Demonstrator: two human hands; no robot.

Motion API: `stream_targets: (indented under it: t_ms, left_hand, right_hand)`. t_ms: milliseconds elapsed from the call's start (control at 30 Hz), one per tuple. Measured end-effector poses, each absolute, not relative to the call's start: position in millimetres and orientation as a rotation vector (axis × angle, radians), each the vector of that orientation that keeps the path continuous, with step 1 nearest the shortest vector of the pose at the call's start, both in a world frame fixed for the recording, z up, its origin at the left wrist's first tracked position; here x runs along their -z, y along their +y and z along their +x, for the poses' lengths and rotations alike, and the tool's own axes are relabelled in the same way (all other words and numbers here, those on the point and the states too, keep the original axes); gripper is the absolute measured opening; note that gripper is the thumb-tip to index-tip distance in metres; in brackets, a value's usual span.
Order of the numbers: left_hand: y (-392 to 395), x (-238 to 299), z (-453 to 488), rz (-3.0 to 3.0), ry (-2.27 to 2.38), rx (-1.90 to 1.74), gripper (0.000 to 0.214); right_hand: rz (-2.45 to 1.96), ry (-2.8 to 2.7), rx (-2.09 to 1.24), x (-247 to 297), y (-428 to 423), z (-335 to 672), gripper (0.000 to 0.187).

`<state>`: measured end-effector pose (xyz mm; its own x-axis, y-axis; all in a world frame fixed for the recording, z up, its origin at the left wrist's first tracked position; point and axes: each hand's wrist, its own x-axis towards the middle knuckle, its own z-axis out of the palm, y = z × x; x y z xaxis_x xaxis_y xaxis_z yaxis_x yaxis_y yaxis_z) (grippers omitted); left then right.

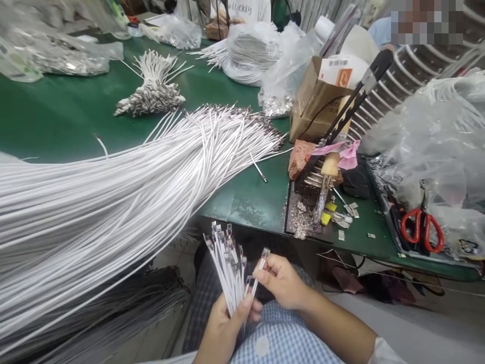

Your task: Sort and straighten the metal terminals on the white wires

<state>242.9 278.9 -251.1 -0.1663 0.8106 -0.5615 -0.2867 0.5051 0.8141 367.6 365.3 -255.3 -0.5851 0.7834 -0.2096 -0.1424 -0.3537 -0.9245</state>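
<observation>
Nearest, in front of a blue checked apron (pixel 282 336), the left hand (pixel 229 316) is wrapped round a bunch of white cables (pixel 227 270), thumb laid across the front. The bunch rises out of the top of that hand, its metal-tipped ends fanned out above the fingers and leaning slightly left. Just to the right of it, the right hand (pixel 282 280) pinches a single cable (pixel 258 268) between thumb and fingers, close below its metal tip; the tip pokes up past the fingertips, and the lower stretch runs down to the left hand's thumb. (Both hands are in front of the table's edge, not over its top.) Beyond them, a thick heap of long white cables (pixel 159 167) sweeps across the green table (pixel 242 207) from the left, the ends bunched near the middle. To the right are red-handled scissors (pixel 422 232), a wooden-handled tool (pixel 326 182) standing over a dark tray (pixel 293 202) of crumbs, and a brick (pixel 300 157). Farther back are a cardboard box (pixel 308 114), a small tied-looking bundle (pixel 153 88) and, behind it, clear plastic bags (pixel 176 33).
</observation>
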Motion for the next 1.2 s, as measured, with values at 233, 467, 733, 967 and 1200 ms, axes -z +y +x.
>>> stream_targets:
  t_ms: [233,467,733,967,1200]
  left_hand:
    - [293.3,258.1,237.7,0.629,1.444,-0.988,0.025]
    - [298.1,274.9,238.5,0.550,1.241,-1.046,0.022]
    - [294.8,274.3,237.6,0.623,1.220,-1.032,0.017]
    - [293.8,271.8,236.7,0.666,1.234,-0.973,0.019]
    - [295.1,275.8,238.4,0.711,1.273,-0.823,0.023]
  right_hand:
    - [-0.948,-1.245,-1.940,259.4,360.5,387.0,0.045]
    - [-1.033,-1.153,-1.977,262.6,355.7,395.2,0.050]
    - [-0.974,-1.155,-1.982,270.8,355.8,384.6,0.043]
    - [-0.903,-1.080,-2.039,270.9,356.7,377.6,0.041]
    - [-1.129,-1.196,-1.823,263.5,370.0,385.8,0.039]
